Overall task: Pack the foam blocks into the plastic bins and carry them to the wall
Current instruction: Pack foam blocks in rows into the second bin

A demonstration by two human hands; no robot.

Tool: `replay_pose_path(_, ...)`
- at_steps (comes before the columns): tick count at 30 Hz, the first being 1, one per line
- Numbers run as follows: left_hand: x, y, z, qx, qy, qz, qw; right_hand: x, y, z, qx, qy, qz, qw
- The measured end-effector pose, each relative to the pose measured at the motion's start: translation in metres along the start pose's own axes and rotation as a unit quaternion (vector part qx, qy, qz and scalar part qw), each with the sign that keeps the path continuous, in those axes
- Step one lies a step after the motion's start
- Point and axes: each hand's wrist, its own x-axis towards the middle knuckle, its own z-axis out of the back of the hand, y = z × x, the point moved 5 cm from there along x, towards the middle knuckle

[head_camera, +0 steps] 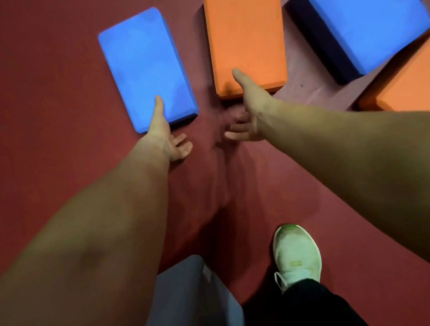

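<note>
Red floor (32, 129): left hand (167, 138) open, thumb atop blue block (142, 64); right hand (248, 114) likewise on orange block (244, 27), seemingly readying lift.

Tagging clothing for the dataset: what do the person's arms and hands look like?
The left forearm and right forearm are bare, with no sleeves in view. The left hand and right hand are ungloved; no watch, ring or band shows.
</note>
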Motion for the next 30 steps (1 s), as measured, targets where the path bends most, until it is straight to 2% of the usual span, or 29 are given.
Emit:
replay_pose_path(3, 0.020, 0.000, 0.004, 0.014, -0.010, -0.019, 1.000, 0.026, 0.011, -0.003, 0.000, -0.018, -0.009, 1.000)
replay_pose_path(6, 0.029, -0.002, 0.011, 0.037, 0.003, -0.008, 0.999, 0.046, 0.014, -0.002, 0.032, -0.033, 0.039, 0.998)
replay_pose_path(9, 0.033, -0.001, 0.014, 0.013, 0.002, -0.020, 1.000, 0.056, 0.014, -0.008, 0.071, -0.034, 0.076, 0.994)
replay_pose_path(12, 0.028, 0.008, 0.002, -0.059, -0.013, -0.055, 0.997, 0.054, 0.018, -0.011, 0.081, -0.039, 0.102, 0.991)
replay_pose_path(15, 0.026, 0.010, 0.002, -0.182, -0.080, -0.118, 0.973, 0.041, 0.026, -0.008, 0.035, -0.055, 0.134, 0.989)
replay_pose_path(20, -0.016, 0.027, 0.024, -0.222, -0.061, -0.132, 0.964, -0.006, 0.019, 0.019, -0.021, -0.085, 0.129, 0.988)
replay_pose_path(26, -0.110, 0.067, 0.111, -0.192, -0.158, -0.203, 0.947, -0.107, -0.038, 0.051, -0.022, -0.152, 0.158, 0.975)
replay_pose_path(30, -0.177, 0.095, 0.171, -0.134, -0.187, -0.251, 0.940, -0.190, -0.064, 0.058, -0.111, -0.160, 0.237, 0.952)
